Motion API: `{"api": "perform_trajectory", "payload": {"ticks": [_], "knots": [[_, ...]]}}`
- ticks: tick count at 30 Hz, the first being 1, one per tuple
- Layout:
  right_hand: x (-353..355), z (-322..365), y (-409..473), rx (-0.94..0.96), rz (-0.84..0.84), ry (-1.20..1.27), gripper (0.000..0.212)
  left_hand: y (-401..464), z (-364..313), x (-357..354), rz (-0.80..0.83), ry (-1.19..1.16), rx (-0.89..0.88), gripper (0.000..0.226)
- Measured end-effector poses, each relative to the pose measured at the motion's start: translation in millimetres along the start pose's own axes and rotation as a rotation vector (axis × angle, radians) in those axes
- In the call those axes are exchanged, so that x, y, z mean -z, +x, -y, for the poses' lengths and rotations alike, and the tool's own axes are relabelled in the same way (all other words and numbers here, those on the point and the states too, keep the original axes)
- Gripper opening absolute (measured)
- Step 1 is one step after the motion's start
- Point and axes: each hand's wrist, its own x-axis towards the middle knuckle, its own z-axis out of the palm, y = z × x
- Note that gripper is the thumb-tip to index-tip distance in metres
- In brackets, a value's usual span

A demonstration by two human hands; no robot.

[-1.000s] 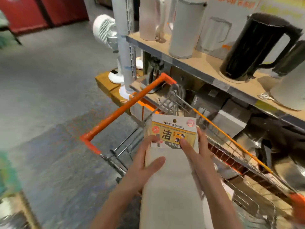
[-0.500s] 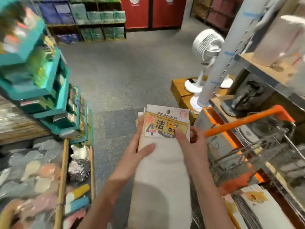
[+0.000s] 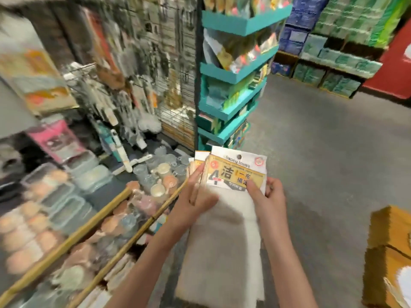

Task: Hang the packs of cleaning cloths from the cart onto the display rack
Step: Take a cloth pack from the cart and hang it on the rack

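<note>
Both hands at chest height: left hand [image 3: 195,202] and right hand [image 3: 268,197] pinch fanned stack of cloth packs [image 3: 231,174]. Display rack [image 3: 142,70] blurred, well apart at upper left. Risk: loose fan slips, rear packs drop; hang holes miss hooks.

Teal tiered shelf [image 3: 233,72] stands centre; clear lidded containers [image 3: 66,196] lower left; yellow boxes [image 3: 389,252] right.
</note>
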Motion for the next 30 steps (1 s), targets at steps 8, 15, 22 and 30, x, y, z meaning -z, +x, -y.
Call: {"api": "perform_trajectory", "payload": {"ticks": [8, 15, 22, 30], "knots": [[-78, 6, 61, -0.047, 0.498, 0.011, 0.037, 6, -2, 40, -0.457, 0.019, -0.027, 0.064], [-141, 7, 98, -0.025, 0.671, -0.136, 0.030, 26, -1, 75, -0.691, 0.089, 0.030, 0.062], [-224, 7, 155, -0.015, 0.793, -0.226, 0.034, 85, 5, 133, -0.796, 0.089, 0.000, 0.070], [-304, 15, 212, -0.019, 0.869, -0.183, 0.040, 147, 4, 199, -0.825, 0.029, -0.014, 0.073]]}}
